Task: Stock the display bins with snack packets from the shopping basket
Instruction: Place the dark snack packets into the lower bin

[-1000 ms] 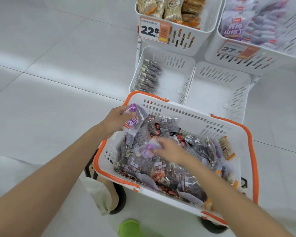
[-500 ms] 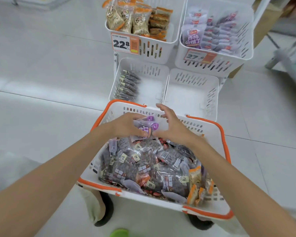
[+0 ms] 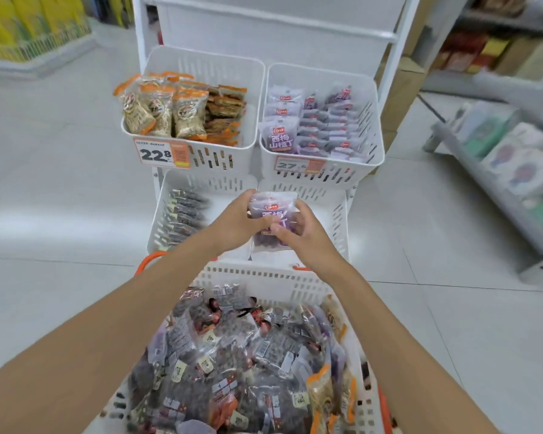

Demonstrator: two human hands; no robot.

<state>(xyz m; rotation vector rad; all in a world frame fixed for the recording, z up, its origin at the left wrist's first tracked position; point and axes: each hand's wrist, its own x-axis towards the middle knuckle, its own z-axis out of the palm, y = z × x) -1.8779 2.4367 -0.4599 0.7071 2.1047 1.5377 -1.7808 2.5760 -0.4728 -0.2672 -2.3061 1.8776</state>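
Pkt (image 3: 271,214), maybe two, now over lower-R bin (image 3: 337,214), in hands (image 3: 232,225).

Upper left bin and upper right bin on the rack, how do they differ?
The upper left bin holds tan packets with orange trim; the upper right bin holds pale purple packets. The upper left bin's price tag reads 22.8; the upper right bin's tag starts with 27. Both are white slotted plastic bins side by side.

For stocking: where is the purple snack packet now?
Head view centre: left hand and right hand hold the purple plastic snack packet over the lower-right white bin, beyond the orange-rimmed basket.
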